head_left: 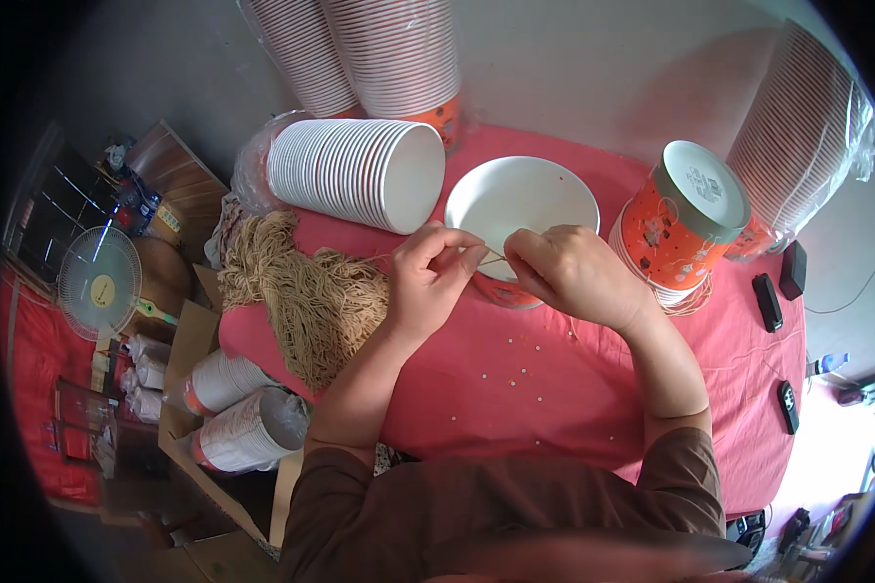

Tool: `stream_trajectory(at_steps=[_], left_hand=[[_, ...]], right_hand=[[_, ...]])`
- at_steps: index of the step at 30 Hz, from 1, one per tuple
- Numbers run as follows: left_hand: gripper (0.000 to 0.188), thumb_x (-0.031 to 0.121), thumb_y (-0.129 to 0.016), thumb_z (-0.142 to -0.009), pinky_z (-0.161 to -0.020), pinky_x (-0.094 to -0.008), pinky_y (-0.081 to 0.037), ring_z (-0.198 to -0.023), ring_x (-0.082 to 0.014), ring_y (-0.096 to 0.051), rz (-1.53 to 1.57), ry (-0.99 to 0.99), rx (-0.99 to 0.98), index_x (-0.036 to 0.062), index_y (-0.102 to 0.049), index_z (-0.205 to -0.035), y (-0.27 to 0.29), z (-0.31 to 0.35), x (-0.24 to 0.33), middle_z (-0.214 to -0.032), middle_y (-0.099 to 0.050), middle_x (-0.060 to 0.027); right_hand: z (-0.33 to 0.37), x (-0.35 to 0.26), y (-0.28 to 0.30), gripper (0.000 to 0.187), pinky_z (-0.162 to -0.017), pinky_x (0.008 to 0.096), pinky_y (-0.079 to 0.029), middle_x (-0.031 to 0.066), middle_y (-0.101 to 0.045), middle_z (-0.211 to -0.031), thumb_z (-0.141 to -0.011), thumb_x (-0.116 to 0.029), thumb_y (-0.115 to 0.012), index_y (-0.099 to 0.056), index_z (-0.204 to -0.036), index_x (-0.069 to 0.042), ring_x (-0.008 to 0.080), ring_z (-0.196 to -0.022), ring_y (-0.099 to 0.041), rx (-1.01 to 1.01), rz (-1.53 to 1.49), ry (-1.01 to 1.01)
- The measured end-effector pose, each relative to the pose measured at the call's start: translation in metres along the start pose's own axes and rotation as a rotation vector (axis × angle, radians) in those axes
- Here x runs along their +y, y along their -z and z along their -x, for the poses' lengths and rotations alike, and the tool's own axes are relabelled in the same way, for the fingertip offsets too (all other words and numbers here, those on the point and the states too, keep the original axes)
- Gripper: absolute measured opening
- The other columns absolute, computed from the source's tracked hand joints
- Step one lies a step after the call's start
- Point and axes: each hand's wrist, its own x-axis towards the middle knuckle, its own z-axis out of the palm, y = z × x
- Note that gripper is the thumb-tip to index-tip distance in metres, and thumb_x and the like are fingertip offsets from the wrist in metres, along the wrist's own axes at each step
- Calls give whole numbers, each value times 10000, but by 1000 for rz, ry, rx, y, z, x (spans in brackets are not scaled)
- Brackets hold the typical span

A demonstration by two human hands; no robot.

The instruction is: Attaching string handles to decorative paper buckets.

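Both hands meet just in front of a white-lined paper bucket [523,189] that stands upright on the red-covered table. My left hand [432,272] pinches one end of a thin tan string [494,257] between thumb and fingertips. Closed in a fist, my right hand [578,272] grips the same string a short way off. Left of my left hand lies a big loose bundle of tan strings [321,301]. To the right, an orange bucket [681,228] sits upside down over others, with strings hanging around it.
A nested stack of buckets [355,175] lies on its side at the back left. Wrapped stacks [394,58] stand behind it, and another wrapped stack [792,136] leans at the right. A cardboard box [196,340] holds more buckets. Small bits dot the red cloth [515,418]; a remote [787,406] lies right.
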Motion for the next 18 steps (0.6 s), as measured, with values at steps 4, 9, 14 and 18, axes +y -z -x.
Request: stream_trajectory(at_steps=[4,9,14,18], left_hand=[[85,8,-743,-821,-577,-243,-405,-620,-88,-503,82,7,-24,20,-684,-881,3,0,-7,-801,-604,-32],[150,33,-747,-780,-711,-320,-488,-866,-205,-616,-77,-89,-55,30,-686,-917,5,1,10,-951,-646,-64],[184,40,-775,-738,-732,-371,-494,-871,-248,-609,-215,-282,-36,62,-676,-892,-6,2,9,-919,-671,-46],[165,31,-758,-757,-745,-368,-471,-850,-237,-604,-154,-226,-38,60,-638,-866,-5,3,3,-878,-665,-42]], right_hand=[[-1,-1,1,175,-491,436,-485,132,-562,-547,-888,-131,-656,-527,-842,-22,325,-538,-624,68,-17,-1],[0,1,-2,162,-494,441,-478,139,-574,-575,-902,-145,-649,-547,-859,-27,332,-559,-624,90,-47,-21],[-1,-2,0,138,-521,449,-483,139,-593,-606,-892,-137,-661,-574,-900,-31,336,-588,-631,74,-101,-19],[-3,-1,1,138,-553,448,-490,146,-622,-640,-869,-127,-689,-611,-934,-33,340,-612,-639,131,-197,-43]])
